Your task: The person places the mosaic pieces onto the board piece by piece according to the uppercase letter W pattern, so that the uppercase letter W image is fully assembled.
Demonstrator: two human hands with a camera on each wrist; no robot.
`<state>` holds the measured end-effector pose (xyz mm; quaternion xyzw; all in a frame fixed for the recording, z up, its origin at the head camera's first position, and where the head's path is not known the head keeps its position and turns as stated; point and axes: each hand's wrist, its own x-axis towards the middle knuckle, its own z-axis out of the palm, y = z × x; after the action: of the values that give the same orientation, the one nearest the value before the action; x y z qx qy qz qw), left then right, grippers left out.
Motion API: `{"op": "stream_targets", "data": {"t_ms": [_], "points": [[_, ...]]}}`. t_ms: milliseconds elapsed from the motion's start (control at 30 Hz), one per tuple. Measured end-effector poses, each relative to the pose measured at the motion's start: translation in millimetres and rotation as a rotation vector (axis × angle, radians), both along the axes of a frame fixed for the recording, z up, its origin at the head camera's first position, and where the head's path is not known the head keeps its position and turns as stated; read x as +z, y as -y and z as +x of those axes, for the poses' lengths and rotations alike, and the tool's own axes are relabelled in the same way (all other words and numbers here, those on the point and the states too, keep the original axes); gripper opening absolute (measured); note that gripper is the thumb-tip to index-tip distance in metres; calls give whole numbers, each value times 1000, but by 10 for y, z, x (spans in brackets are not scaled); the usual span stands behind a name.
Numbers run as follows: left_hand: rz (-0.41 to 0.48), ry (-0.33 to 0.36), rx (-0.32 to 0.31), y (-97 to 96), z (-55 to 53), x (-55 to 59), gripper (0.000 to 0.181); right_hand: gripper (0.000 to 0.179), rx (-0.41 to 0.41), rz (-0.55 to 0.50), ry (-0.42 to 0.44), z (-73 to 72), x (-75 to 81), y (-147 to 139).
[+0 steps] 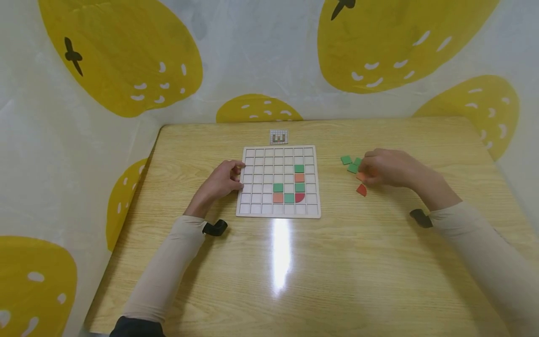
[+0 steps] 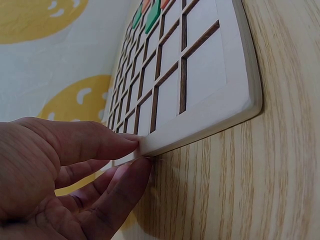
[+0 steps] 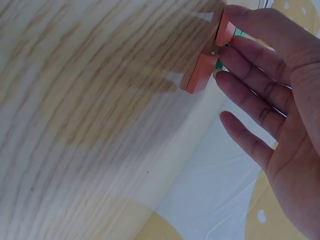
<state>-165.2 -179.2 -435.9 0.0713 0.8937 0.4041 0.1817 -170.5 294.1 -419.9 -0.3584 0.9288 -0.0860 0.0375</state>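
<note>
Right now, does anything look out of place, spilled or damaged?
Nothing really stands out. The tiles on the board sit straight, and the loose tiles by the right hand, though untidy, show no visible damage; some are partly hidden.

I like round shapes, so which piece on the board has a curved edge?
The red piece on the board, just below a green square in the head view. Only it has a curved edge; the others there are green or orange squares.

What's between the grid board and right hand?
In the head view: bare tabletop beside the grid board, then loose green tiles by the right hand, an orange tile partly hidden by it, and a red tile lower in frame.
</note>
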Motion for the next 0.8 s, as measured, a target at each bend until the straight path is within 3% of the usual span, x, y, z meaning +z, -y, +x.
{"op": "stream_targets", "data": {"t_ms": [233, 467, 800], "points": [[4, 4, -1, -5, 1, 8, 59, 15, -41, -17, 33, -24, 13, 42], [-1, 3, -3, -6, -2, 9, 60, 14, 1, -43, 13, -72, 55, 82], [0, 0, 0, 0, 0, 14, 60, 12, -18, -46, 121, -116, 210, 234]]}}
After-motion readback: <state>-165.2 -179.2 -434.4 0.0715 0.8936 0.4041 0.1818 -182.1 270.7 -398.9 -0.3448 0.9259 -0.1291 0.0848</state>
